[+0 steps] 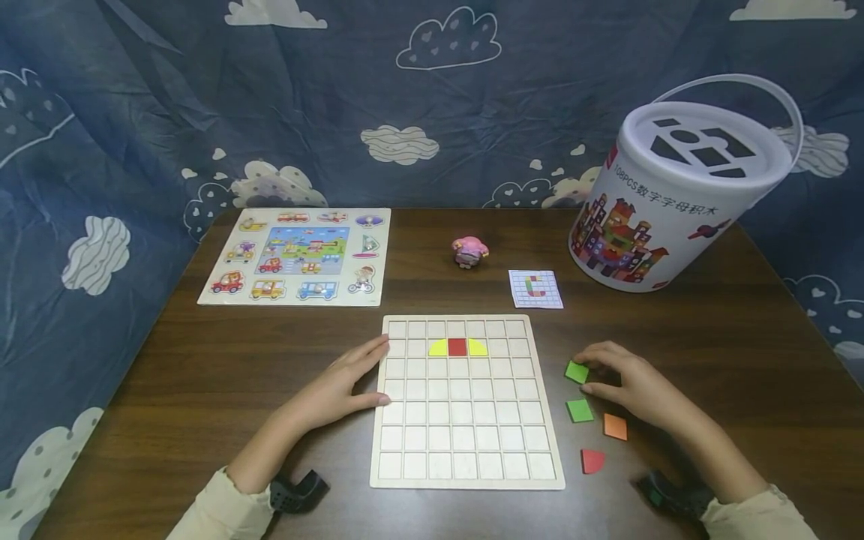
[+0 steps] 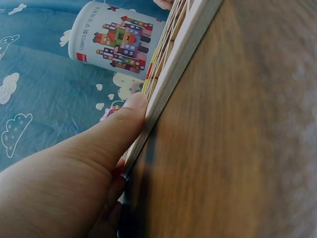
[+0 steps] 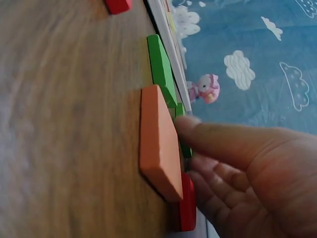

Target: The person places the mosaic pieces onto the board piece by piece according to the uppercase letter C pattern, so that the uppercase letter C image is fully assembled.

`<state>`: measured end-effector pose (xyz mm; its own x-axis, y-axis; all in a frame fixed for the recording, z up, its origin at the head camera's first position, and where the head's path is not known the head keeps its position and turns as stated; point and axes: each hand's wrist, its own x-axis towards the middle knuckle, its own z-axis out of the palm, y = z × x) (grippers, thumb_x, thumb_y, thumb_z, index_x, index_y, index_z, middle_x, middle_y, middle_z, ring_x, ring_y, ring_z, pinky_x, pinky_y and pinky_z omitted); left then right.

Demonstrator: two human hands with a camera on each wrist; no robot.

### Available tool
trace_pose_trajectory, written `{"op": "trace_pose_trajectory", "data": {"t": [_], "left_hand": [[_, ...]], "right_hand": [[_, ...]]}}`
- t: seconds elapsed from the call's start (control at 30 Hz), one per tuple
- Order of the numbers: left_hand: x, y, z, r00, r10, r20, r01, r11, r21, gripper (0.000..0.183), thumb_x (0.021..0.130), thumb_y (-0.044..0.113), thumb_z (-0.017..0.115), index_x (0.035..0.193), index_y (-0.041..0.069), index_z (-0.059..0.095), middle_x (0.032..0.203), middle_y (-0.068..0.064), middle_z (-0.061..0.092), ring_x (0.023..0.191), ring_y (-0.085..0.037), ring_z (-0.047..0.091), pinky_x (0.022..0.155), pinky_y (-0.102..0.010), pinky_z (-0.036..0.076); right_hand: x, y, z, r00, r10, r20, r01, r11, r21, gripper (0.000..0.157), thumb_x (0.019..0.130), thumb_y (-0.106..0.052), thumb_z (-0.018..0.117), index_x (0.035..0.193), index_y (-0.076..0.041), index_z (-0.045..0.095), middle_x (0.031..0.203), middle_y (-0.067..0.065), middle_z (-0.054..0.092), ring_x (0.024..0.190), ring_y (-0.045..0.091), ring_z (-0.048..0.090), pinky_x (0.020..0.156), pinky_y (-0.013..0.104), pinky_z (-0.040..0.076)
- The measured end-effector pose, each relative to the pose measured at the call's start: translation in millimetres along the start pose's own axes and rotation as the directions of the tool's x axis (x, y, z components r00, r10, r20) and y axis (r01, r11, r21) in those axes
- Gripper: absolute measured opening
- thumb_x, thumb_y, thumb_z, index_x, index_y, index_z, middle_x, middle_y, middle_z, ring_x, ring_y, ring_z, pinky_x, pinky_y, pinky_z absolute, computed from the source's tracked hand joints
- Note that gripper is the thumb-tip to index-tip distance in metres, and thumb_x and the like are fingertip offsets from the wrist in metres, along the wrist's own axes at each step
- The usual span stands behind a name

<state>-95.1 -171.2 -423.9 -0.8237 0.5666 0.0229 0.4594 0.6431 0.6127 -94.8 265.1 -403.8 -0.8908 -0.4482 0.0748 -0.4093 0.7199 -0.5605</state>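
A pale wooden grid board (image 1: 459,435) lies in the middle of the table. Its second row holds a red square tile (image 1: 457,347) between two yellow quarter-round tiles (image 1: 438,347). Along the board's left edge rests my left hand (image 1: 331,390), thumb and fingertips against the rim; the left wrist view shows the thumb (image 2: 119,124) on it. Right of the board, my right hand (image 1: 634,382) pinches a green square tile (image 1: 577,372) between thumb and fingers. Nearer me lie another green tile (image 1: 579,411), an orange tile (image 1: 615,427) and a red quarter-round tile (image 1: 592,461).
In the right wrist view another red tile (image 3: 188,206) shows behind the orange one. A pattern card (image 1: 535,289), a pink figurine (image 1: 469,252) and a vehicle puzzle (image 1: 297,259) lie beyond the board. At the back right stands a white bucket (image 1: 675,195).
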Motion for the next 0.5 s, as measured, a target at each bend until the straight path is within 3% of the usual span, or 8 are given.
{"op": "trace_pose_trajectory", "data": {"t": [0.27,0.5], "left_hand": [[-0.1,-0.3,0.5,1.000,-0.002,-0.002,0.002,1.000,-0.003,0.082,0.080,0.052,0.057,0.142,0.009,0.026,0.147,-0.001,0.019,0.132,-0.023,0.020,0.102,-0.045,0.023],[0.2,-0.3,0.7,1.000,-0.003,-0.001,0.003,1.000,0.001,0.082,0.080,0.053,0.057,0.142,0.009,0.026,0.147,-0.001,0.019,0.132,-0.023,0.020,0.101,-0.045,0.023]], "right_hand": [[4.3,-7.4,-3.0,0.997,0.062,0.041,-0.061,0.998,-0.029,0.027,0.078,-0.005,0.068,0.104,-0.003,0.061,0.100,0.007,0.057,0.084,0.019,0.053,0.072,0.039,0.047],[11.2,-20.3,-5.5,0.996,0.079,0.043,-0.080,0.997,0.018,0.028,0.080,-0.008,0.067,0.106,-0.001,0.059,0.103,0.009,0.059,0.095,0.026,0.055,0.080,0.046,0.044]]}}
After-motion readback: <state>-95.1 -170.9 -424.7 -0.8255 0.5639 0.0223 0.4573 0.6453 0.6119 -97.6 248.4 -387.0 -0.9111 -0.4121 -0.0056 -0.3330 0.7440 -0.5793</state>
